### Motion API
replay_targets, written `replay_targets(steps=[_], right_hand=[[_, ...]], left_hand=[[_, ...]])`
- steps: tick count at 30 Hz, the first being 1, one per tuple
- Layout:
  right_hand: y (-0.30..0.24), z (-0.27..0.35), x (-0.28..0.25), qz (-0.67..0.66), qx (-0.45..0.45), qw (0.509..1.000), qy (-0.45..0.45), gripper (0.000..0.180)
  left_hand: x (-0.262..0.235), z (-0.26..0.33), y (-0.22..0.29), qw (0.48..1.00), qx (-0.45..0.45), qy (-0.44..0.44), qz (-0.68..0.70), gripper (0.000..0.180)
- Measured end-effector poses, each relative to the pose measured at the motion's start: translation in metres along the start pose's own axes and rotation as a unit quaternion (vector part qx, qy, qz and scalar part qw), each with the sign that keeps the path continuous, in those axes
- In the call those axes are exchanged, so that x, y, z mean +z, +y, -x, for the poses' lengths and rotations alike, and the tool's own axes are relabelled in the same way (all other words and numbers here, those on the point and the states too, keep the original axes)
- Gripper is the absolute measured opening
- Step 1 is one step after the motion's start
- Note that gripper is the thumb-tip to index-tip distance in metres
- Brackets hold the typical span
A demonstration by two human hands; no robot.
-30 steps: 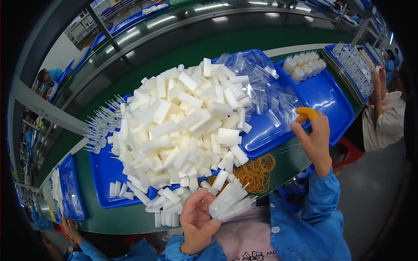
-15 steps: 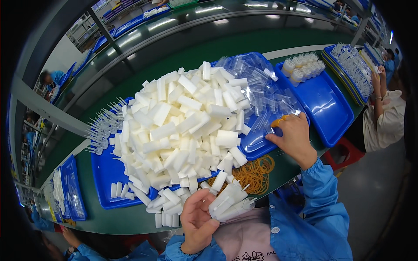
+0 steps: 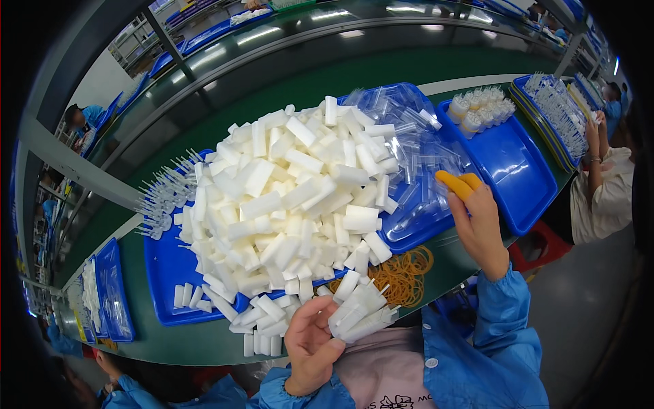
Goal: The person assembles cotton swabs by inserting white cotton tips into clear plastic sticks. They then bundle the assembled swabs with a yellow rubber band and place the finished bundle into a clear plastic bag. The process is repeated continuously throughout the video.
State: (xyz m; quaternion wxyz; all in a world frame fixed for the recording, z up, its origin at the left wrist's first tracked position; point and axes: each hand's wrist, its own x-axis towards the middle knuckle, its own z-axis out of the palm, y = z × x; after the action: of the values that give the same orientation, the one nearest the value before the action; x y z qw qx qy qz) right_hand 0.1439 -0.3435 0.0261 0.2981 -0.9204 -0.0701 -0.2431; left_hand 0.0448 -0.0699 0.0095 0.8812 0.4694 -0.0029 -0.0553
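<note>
My left hand [image 3: 310, 341] is at the near table edge, closed around a bundle of white plastic tubes [image 3: 357, 315] that point right. Just beyond it rises a big heap of the same white tubes [image 3: 286, 198], piled on a blue tray [image 3: 160, 273]. My right hand [image 3: 480, 225] has orange finger cots [image 3: 455, 183] on two fingertips. Those fingertips rest at the right edge of a blue tray of clear plastic tubes [image 3: 415, 160]. Whether they pinch a clear piece is hidden.
Yellow rubber bands [image 3: 403, 273] lie on the green table between my hands. At the right are a blue tray [image 3: 518, 170] with white-capped bottles [image 3: 477, 109] and a tray of clear pieces [image 3: 555, 116]. A co-worker [image 3: 603, 184] sits far right. More trays [image 3: 109, 293] are on the left.
My right hand swung left from the right-hand tray to the clear tubes, then eased slightly back. My left hand and its bundle stayed put.
</note>
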Motion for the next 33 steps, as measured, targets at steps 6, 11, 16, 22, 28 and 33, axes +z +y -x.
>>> replay_targets(steps=[6, 11, 16, 22, 28, 33], right_hand=[[-0.049, 0.033, -0.018, -0.450, 0.100, 0.886, -0.050, 0.017], [-0.061, 0.038, -0.020, -0.385, 0.041, 0.917, -0.100, 0.017], [-0.057, 0.039, -0.016, -0.388, 0.065, 0.913, -0.103, 0.017], [-0.062, 0.037, -0.018, -0.365, 0.018, 0.918, -0.158, 0.018], [-0.064, 0.039, -0.019, -0.368, 0.016, 0.918, -0.149, 0.021], [-0.067, 0.038, -0.021, -0.370, 0.009, 0.918, -0.141, 0.022]], left_hand=[[-0.004, -0.005, -0.003, 0.976, 0.097, -0.024, -0.193, 0.054], [-0.002, -0.002, 0.001, 0.923, 0.175, -0.051, -0.338, 0.046], [0.005, -0.002, 0.004, 0.903, 0.199, -0.066, -0.375, 0.047], [0.009, -0.003, 0.007, 0.908, 0.150, -0.091, -0.379, 0.049], [0.011, -0.001, 0.010, 0.915, 0.134, -0.100, -0.367, 0.048], [0.012, -0.002, 0.018, 0.902, 0.166, -0.145, -0.372, 0.047]])
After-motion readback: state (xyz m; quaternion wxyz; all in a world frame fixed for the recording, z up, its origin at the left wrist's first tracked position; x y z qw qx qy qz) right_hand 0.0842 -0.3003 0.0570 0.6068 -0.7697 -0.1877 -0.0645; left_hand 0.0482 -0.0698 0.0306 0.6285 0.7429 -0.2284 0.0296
